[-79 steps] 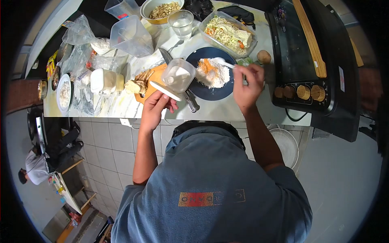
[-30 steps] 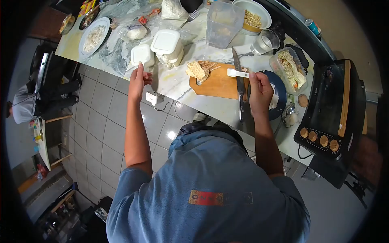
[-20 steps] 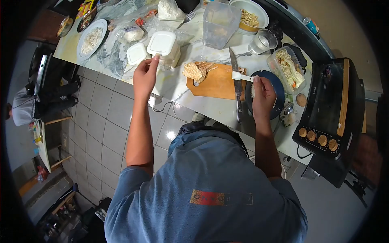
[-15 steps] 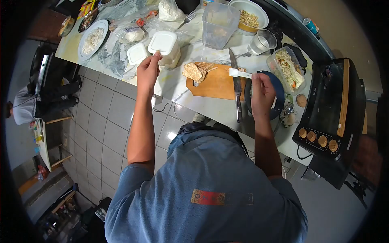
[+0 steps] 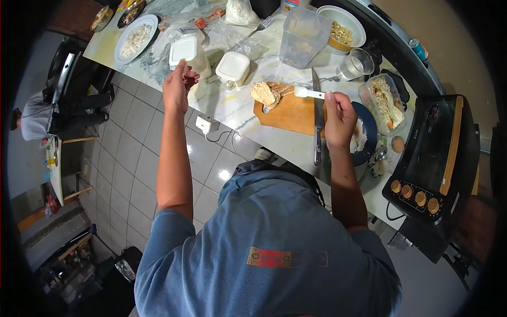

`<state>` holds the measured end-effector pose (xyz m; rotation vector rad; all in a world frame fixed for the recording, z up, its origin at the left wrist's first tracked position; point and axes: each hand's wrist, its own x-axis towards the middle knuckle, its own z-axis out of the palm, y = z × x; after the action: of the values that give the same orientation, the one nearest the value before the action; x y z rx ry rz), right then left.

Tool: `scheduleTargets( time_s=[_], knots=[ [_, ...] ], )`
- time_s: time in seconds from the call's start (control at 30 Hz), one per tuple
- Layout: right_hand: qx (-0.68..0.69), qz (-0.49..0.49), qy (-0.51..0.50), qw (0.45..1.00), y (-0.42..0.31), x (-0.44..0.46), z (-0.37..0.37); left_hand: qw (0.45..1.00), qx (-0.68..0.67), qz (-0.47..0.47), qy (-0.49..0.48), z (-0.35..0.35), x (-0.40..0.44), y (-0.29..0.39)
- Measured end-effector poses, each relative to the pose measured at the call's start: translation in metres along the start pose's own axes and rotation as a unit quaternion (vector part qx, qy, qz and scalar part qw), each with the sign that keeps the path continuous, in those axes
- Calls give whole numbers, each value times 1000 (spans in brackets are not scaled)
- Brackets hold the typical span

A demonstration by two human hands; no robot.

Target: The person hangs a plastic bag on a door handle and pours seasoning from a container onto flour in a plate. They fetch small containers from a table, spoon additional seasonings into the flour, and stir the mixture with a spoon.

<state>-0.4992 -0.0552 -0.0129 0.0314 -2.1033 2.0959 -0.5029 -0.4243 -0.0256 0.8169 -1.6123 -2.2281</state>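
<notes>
My left hand (image 5: 176, 91) is at a white-lidded container (image 5: 185, 50), its thumb at the lid's near edge and its other fingers loosely curled and apart below. Another white-lidded container (image 5: 233, 67) stands just to the right. My right hand (image 5: 339, 120) pinches the handle of a small white measuring spoon (image 5: 309, 93), held over the right end of a wooden cutting board (image 5: 290, 116). A brownish folded food piece (image 5: 265, 95) lies on the board. Alongside is a knife (image 5: 318, 119). Behind my right hand, a dark blue plate (image 5: 372, 129) bears white powder.
At the back stand a clear plastic tub (image 5: 303, 39), a bowl of chopped pieces (image 5: 343, 33) and a glass (image 5: 355, 64). Noodles and vegetables fill a box (image 5: 381, 103) by the black oven (image 5: 428, 153). A plate of white pieces (image 5: 136, 39) is far left. Another person (image 5: 39, 119) is at the left.
The spoon has left the plate of powder. Most recently, the upper white-lidded container has moved left off the stack, along with my left hand. The view has turned leftward.
</notes>
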Motion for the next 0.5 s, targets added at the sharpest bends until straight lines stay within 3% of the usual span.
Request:
scheduleTargets(
  time_s=[0.2,0.3,0.33,0.4,0.47,0.5],
  knots=[
    [-14,-10,4,1000,5,4,-2,997,63,-8,47,9,-21,7],
    [-11,-39,14,999,8,7,-1,960,171,137,174,4,-24,-17],
    [-12,-39,16,999,8,7,0,960,172,136,172,3,-25,-31],
    [-13,-1,10,1000,5,8,2,976,216,36,-1,9,-29,-51],
    [-11,25,11,1000,-2,12,12,976,203,-46,-64,25,-32,-60],
    [-9,51,11,999,-3,14,17,972,223,-41,-66,28,-30,-68]
  ],
)
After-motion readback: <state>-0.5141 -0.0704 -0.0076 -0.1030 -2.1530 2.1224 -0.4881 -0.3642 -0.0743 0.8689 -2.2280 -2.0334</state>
